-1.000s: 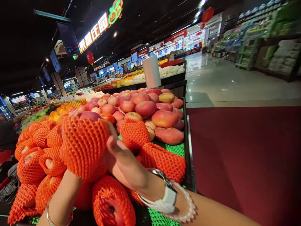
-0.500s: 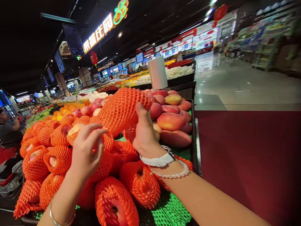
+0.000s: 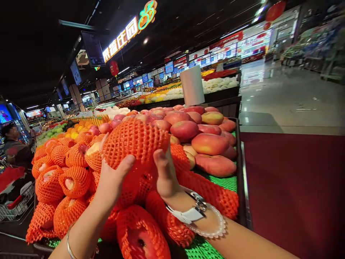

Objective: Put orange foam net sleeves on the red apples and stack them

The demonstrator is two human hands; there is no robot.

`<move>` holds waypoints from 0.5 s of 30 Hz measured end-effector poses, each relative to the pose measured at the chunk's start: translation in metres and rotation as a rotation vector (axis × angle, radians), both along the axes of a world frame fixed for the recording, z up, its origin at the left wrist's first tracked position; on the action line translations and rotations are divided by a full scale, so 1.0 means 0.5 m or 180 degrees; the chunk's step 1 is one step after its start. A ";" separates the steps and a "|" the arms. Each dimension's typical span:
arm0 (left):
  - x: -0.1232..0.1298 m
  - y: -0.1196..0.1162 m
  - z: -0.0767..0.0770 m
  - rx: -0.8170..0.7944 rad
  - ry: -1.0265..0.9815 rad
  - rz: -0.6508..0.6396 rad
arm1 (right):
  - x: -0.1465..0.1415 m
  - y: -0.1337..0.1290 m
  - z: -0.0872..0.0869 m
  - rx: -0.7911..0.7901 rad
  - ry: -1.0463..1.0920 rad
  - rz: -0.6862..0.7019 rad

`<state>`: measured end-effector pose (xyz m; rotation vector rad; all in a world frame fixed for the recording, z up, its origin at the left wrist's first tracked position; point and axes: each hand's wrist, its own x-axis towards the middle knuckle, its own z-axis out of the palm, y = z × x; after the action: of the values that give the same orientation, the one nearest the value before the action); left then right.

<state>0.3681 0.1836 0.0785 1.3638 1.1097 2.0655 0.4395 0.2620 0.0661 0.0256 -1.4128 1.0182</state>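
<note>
Between my two hands is a large fruit in an orange foam net [image 3: 134, 140], lifted above the display; the net hides what kind it is. My left hand [image 3: 113, 181] wraps its left side, thumb across the near face. On the opposite side my right hand [image 3: 166, 176] grips it, with most fingers hidden behind. Beneath are several red fruits in orange foam nets [image 3: 141, 233]. An orange net sleeve [image 3: 212, 194] lies to the right of my right hand.
Bare red mangoes [image 3: 208, 144] are piled behind on green mesh matting [image 3: 223, 181]. A white roll [image 3: 192, 85] stands beyond them. At the far left are a person [image 3: 16, 147] and a shopping cart [image 3: 18, 205]. Dark red flooring [image 3: 291, 187] borders the stand on the right.
My left hand has come from beside the netted fruit onto its left side. The fruit has shifted lower and turned between both hands. The view has swung slightly left.
</note>
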 end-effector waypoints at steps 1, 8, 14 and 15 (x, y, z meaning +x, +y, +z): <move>0.005 0.001 0.000 -0.0014 -0.0214 -0.0211 | -0.002 0.002 0.002 -0.0070 0.0076 0.0097; 0.029 -0.001 0.007 -0.0494 -0.1589 -0.0572 | -0.001 0.028 0.008 -0.0145 0.0056 -0.0180; 0.009 0.002 0.006 -0.0017 -0.0945 -0.0362 | 0.022 0.048 0.019 0.0276 0.0415 -0.1240; 0.006 0.003 0.005 0.0018 -0.0740 -0.0311 | 0.024 0.050 0.019 0.0273 0.0454 -0.1359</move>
<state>0.3712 0.1852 0.0808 1.1222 0.9214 2.0938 0.4516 0.2869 0.0757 -0.1333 -1.2603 0.5909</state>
